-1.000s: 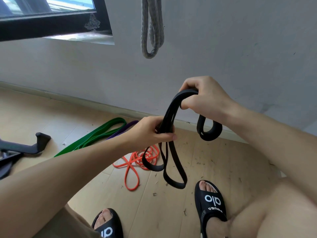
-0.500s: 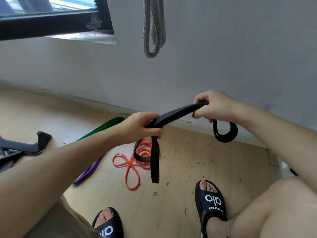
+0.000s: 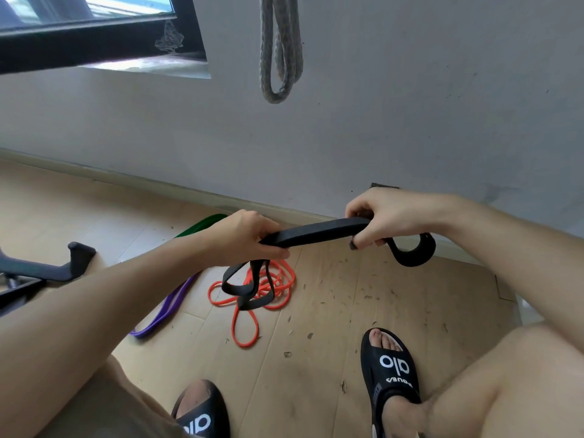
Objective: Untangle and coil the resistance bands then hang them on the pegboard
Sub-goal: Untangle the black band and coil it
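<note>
1. Left hand (image 3: 249, 237) & right hand (image 3: 384, 216) – each clamped round the black band (image 3: 316, 232), folded strands taut between them above the floor
2. Loose loops dangle below left hand – risk: grip slackens, coil springs apart
</note>
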{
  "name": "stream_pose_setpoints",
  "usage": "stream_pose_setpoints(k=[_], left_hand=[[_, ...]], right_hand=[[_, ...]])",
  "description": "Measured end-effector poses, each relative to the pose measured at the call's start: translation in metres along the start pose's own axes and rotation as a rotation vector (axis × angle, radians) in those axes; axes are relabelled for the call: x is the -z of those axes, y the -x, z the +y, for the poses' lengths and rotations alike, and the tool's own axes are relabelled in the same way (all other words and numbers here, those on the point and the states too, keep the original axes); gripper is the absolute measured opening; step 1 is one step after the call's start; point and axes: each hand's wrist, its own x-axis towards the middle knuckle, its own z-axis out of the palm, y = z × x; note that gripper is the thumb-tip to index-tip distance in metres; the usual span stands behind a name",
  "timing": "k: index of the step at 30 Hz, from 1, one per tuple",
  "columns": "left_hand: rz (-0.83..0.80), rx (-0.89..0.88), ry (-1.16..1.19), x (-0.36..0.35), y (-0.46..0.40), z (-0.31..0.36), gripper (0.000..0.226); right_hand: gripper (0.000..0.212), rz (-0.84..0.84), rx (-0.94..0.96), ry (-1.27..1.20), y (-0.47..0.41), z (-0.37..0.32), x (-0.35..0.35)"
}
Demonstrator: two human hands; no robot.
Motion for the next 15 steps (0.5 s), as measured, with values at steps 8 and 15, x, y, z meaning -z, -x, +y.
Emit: stream_pose_setpoints(k=[8, 15], left_hand=[[-0.009, -0.009, 0.148, 0.003, 0.003, -0.006, 0.017], [-0.074, -0.035, 0.010, 0.003, 0.006, -0.011, 0.013]], right_hand=[[0.023, 0.054, 0.086, -0.025, 0.004, -0.006, -0.001], [0.031, 0.060, 0.071, -0.082, 0.006, 0.007, 0.003]])
